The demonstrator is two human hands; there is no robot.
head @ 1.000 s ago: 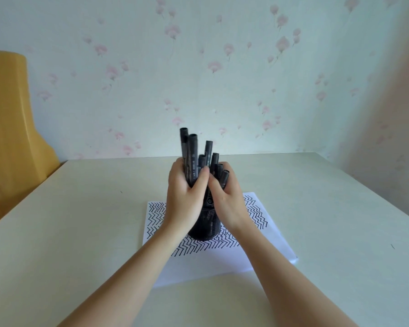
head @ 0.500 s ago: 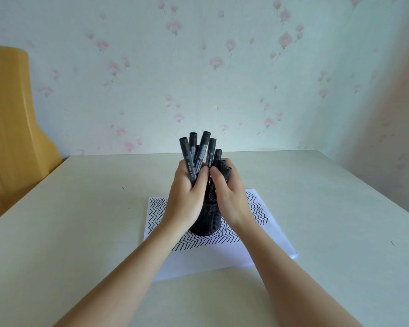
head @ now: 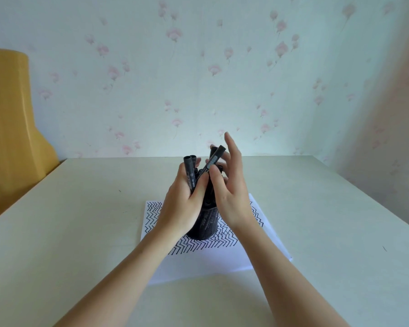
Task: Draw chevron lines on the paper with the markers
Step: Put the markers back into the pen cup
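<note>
- Markers (head: 194, 174) stand in a black mesh pen cup (head: 204, 224) on the chevron paper (head: 265, 237).
- Left hand (head: 183, 204) curls round the markers above the cup.
- Right hand (head: 229, 194) pinches one marker (head: 211, 160), other fingers spread wide.

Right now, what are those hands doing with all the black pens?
A person is sorting black markers in a black mesh pen cup that stands on the paper. The left hand grips a bunch of markers, while the right hand pinches one tilted marker. The paper already has many chevron lines.
</note>
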